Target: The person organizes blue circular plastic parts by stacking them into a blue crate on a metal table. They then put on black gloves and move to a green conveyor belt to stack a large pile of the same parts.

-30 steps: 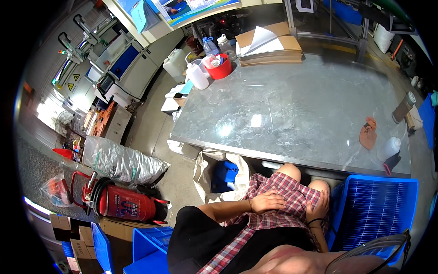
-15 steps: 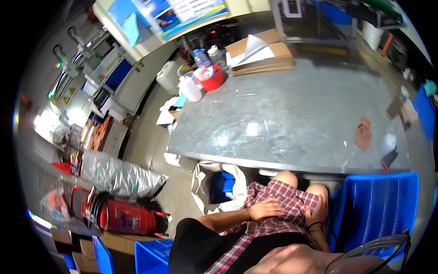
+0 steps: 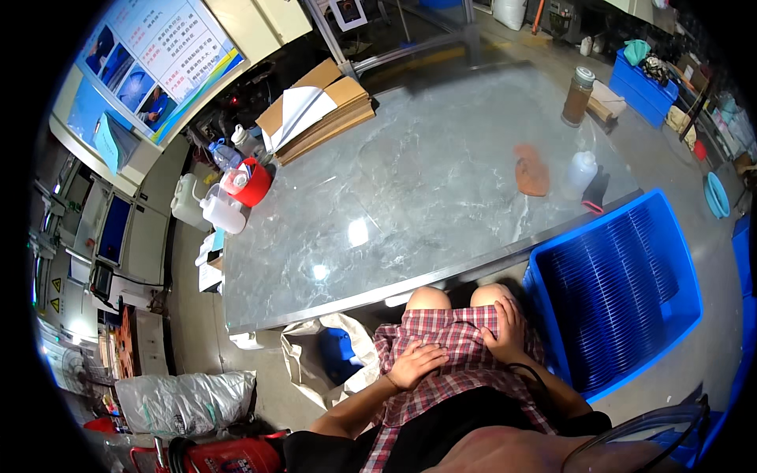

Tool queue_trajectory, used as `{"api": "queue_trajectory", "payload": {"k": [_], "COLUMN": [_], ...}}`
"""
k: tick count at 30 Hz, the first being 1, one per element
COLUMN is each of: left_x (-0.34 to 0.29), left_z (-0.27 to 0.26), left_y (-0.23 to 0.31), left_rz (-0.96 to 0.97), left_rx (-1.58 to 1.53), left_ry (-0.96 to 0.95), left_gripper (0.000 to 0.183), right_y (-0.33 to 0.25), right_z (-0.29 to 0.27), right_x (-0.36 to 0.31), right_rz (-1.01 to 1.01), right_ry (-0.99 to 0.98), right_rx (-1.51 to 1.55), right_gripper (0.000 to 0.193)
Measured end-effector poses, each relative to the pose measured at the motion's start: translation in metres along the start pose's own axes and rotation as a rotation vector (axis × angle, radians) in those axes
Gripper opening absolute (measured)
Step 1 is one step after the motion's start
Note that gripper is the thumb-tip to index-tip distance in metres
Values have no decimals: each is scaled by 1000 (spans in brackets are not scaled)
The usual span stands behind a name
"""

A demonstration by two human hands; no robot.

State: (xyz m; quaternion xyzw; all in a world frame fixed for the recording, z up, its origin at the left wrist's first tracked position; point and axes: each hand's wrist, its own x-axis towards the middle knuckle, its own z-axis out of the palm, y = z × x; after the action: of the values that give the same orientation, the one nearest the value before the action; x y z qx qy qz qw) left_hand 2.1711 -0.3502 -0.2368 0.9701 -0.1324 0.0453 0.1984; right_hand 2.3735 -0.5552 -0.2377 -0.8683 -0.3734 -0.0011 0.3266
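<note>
My left hand (image 3: 418, 364) lies flat on my lap, its fingers stretched over a red checked cloth (image 3: 453, 335). Resting on my right thigh near the knee, my right hand (image 3: 505, 331) has its fingers extended and holds nothing. Close by on the right stands a blue bin (image 3: 688, 303) filled with rows of thin, dark, ribbed pieces (image 3: 603, 292). A pale cloth sack (image 3: 300, 364) with something blue inside stands to the left of my legs. In front of my knees is the grey marbled table (image 3: 410, 205).
Cardboard sheets (image 3: 335, 118) with paper, a red round container (image 3: 254, 183) and a white squeeze bottle (image 3: 223, 213) occupy the table's left end. Toward the right are a reddish-brown flat item (image 3: 531, 172), a translucent bottle (image 3: 582, 169) and a brown-filled jar (image 3: 578, 98). A red extinguisher (image 3: 236, 457) lies lower left.
The view has swung to the right, so the table and its items appear farther left and tilted. Both hands still rest on my lap and thigh.
</note>
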Motion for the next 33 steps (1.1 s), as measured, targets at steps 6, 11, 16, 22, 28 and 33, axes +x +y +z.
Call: {"api": "queue_trajectory", "payload": {"k": [6, 11, 16, 22, 28, 33], "left_x": [0, 0, 0, -1, 0, 1], "left_z": [2, 3, 4, 7, 4, 2], "left_y": [-3, -3, -3, -4, -3, -2], "left_rz": [35, 30, 18, 12, 25, 26], "left_rx": [-24, -33, 0, 4, -33, -60], "left_ry": [11, 11, 7, 3, 18, 27], "left_gripper": [48, 47, 48, 48, 46, 46], "right_y": [-1, -1, 0, -1, 1, 2], "right_z": [-2, -2, -1, -1, -1, 2], "right_x": [0, -1, 0, 0, 0, -1], "right_rz": [8, 30, 13, 20, 7, 22], "right_ry": [13, 7, 16, 16, 13, 7], "right_rx": [2, 11, 19, 33, 18, 12], "right_gripper": [64, 64, 64, 64, 65, 65]}}
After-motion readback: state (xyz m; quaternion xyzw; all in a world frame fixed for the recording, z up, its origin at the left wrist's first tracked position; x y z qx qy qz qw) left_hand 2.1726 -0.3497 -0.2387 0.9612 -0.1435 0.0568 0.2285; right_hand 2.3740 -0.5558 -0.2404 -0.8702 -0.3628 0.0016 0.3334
